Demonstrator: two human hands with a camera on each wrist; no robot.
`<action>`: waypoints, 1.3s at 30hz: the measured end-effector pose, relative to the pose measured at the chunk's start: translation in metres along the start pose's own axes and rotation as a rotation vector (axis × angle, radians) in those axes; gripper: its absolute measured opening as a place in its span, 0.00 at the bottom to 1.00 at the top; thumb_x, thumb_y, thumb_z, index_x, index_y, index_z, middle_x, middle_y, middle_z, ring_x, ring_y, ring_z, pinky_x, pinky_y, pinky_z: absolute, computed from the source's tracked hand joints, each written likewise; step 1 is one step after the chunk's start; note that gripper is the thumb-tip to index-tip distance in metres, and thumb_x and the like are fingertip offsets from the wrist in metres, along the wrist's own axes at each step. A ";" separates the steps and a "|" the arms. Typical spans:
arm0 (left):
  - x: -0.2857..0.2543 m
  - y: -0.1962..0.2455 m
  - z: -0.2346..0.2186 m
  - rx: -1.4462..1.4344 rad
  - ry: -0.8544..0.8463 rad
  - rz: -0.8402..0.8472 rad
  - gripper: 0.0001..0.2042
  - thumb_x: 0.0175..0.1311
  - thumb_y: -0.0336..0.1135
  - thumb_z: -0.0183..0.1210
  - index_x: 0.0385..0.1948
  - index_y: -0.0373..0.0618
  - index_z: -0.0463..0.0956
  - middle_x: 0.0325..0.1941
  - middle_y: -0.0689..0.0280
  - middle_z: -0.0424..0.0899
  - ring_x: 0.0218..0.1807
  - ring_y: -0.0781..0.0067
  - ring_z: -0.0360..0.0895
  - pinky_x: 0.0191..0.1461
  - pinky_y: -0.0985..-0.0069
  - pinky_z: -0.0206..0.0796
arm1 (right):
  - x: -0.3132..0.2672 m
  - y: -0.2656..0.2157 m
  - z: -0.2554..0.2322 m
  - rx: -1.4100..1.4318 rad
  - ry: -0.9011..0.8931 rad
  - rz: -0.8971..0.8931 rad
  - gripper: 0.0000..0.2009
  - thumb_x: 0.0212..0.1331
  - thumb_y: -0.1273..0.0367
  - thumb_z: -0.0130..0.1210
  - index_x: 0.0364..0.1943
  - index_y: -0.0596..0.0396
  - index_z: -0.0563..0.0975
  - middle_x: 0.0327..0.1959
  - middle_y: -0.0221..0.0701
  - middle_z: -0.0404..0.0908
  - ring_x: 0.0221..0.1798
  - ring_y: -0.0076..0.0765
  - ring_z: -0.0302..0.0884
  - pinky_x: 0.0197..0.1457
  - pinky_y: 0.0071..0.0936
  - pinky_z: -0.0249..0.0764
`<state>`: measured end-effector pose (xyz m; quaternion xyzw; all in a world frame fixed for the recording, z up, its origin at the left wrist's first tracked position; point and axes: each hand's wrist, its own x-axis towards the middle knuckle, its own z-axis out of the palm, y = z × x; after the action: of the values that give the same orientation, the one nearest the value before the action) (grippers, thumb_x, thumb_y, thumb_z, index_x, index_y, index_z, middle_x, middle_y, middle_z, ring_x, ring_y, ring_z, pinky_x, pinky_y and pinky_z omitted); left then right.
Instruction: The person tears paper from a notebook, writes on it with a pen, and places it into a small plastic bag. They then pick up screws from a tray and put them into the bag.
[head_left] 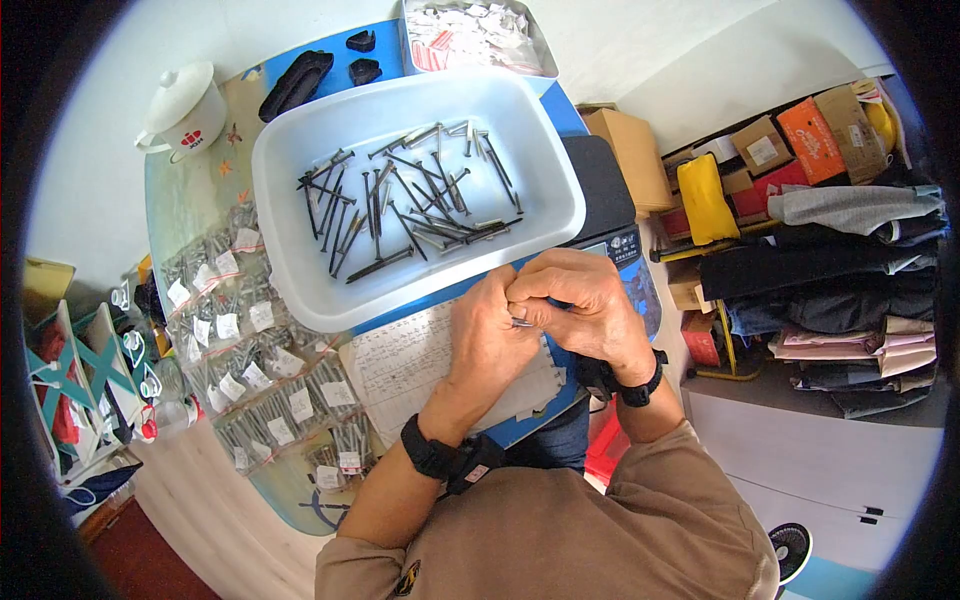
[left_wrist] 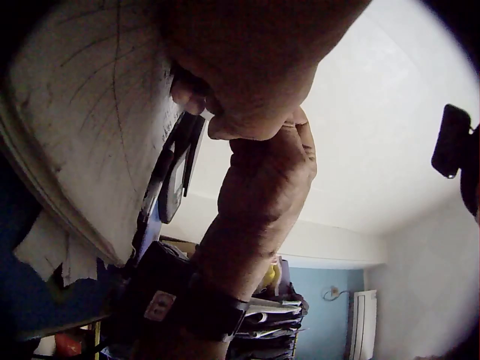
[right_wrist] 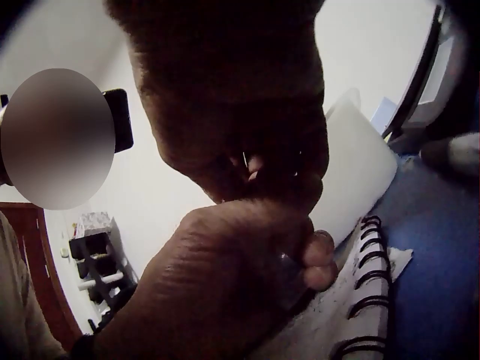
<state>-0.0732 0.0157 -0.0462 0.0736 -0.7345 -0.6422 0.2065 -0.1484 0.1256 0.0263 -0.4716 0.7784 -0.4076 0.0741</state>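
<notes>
My left hand (head_left: 491, 332) and right hand (head_left: 585, 305) meet over an open notebook (head_left: 410, 365), fingers curled in and fingertips close together. Between them they pinch a small clear plastic bag (right_wrist: 291, 277), mostly hidden by the fingers; a small shiny bit shows at the thumbs in the head view. In the right wrist view, the plastic shows in the palm of the left hand (right_wrist: 217, 262). Just beyond the hands stands a white plastic tub (head_left: 420, 285) with many loose dark screws (head_left: 430, 190) and a few silvery ones.
Left of the tub lie rows of labelled clear bags of screws (head_left: 280, 400). A lidded white mug (head_left: 187, 110), black plastic trays (head_left: 297, 85) and a box of paper scraps (head_left: 475, 40) stand behind. A black device (head_left: 600, 185) sits right of the tub.
</notes>
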 end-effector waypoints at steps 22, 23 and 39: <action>0.001 -0.002 0.001 -0.038 -0.005 0.024 0.10 0.49 0.25 0.65 0.31 0.39 0.73 0.28 0.51 0.80 0.32 0.44 0.80 0.35 0.60 0.71 | 0.000 0.008 0.004 0.106 -0.009 0.085 0.06 0.49 0.75 0.66 0.29 0.55 0.79 0.25 0.33 0.77 0.27 0.38 0.75 0.31 0.30 0.70; 0.000 -0.004 0.002 -0.043 0.008 0.026 0.10 0.50 0.25 0.65 0.31 0.39 0.73 0.28 0.51 0.80 0.32 0.43 0.80 0.34 0.60 0.71 | 0.001 0.010 0.005 0.141 0.002 0.099 0.05 0.50 0.75 0.66 0.29 0.55 0.80 0.25 0.32 0.77 0.27 0.35 0.74 0.31 0.29 0.70; 0.001 -0.002 0.001 -0.077 0.018 -0.015 0.10 0.48 0.24 0.65 0.32 0.39 0.75 0.29 0.52 0.82 0.33 0.46 0.82 0.36 0.62 0.72 | 0.001 0.014 0.014 0.207 0.062 0.127 0.05 0.53 0.75 0.66 0.29 0.56 0.79 0.24 0.27 0.74 0.25 0.25 0.69 0.29 0.25 0.66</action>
<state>-0.0751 0.0156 -0.0481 0.0771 -0.7068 -0.6709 0.2108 -0.1508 0.1201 0.0072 -0.3985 0.7625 -0.4945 0.1239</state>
